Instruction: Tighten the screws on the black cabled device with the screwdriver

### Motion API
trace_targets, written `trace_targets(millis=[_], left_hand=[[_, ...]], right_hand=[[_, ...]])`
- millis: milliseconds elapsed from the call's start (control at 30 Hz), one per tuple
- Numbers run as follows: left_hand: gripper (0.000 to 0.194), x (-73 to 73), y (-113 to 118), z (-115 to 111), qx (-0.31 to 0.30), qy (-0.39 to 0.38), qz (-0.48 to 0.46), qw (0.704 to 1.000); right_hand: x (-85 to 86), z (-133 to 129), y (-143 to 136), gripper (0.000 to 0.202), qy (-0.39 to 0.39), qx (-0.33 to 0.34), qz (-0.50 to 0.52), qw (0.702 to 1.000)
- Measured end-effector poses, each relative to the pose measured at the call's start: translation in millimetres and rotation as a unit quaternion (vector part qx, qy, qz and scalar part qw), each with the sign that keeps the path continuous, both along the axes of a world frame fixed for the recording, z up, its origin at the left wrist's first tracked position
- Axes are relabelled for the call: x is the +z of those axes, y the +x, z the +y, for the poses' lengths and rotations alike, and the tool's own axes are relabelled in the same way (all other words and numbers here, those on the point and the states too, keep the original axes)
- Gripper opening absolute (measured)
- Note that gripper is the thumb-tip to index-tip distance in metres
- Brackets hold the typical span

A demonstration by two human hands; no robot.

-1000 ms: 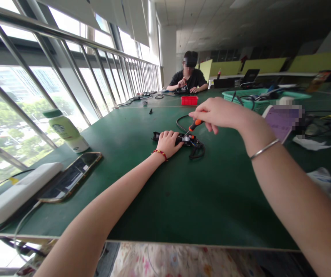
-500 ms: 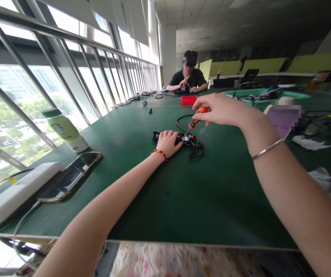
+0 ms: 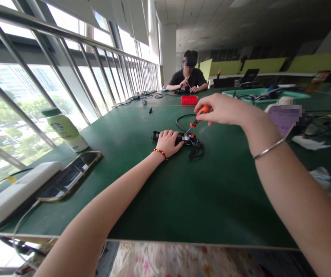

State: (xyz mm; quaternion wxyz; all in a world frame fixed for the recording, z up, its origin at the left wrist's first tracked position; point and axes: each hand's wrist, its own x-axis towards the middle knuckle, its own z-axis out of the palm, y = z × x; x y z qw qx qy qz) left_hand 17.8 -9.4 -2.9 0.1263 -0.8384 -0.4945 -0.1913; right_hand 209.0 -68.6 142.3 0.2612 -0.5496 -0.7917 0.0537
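Observation:
On the green table (image 3: 165, 207) lies a slim black device (image 3: 193, 141) with small wires and orange parts exposed at its right end. My left hand (image 3: 169, 143) is closed over its middle and presses it to the tabletop. My right hand (image 3: 224, 109) grips an orange-and-black screwdriver (image 3: 202, 112) by the handle. The shaft slants down to the left, and its tip meets the device just right of my left thumb. Whether the tip sits in a screw is too small to tell. A black cable (image 3: 179, 118) curves behind the device.
At left stand a green-capped bottle (image 3: 65, 130), a phone (image 3: 70, 179) and a white power strip (image 3: 21, 192). Farther back are a red tray (image 3: 189, 100) and a small black piece (image 3: 150, 110). A teal basket (image 3: 231, 93) stands at right; a co-worker (image 3: 189, 75) sits opposite.
My right hand and the screwdriver handle have shifted slightly to the right, while the tip stays at the same part of the device. My left hand has kept its place.

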Motion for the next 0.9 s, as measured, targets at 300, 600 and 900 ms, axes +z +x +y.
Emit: trace_targets(millis=[300, 600, 900], left_hand=[[0.045, -1.4, 0, 1, 0.002, 0.008, 0.006, 1.0], [0.042, 3.0, 1, -3, 0.008, 0.008, 0.011, 1.0], [0.038, 0.6, 0, 1, 0.007, 0.021, 0.014, 1.0]], right_hand=[[0.6, 0, 6, 0.026, -0.035, -0.016, -0.049, 0.998], [7.6, -9, 0, 0.032, -0.067, -0.028, -0.077, 0.994], [7.5, -14, -3, 0.038, -0.092, -0.019, -0.074, 0.993]])
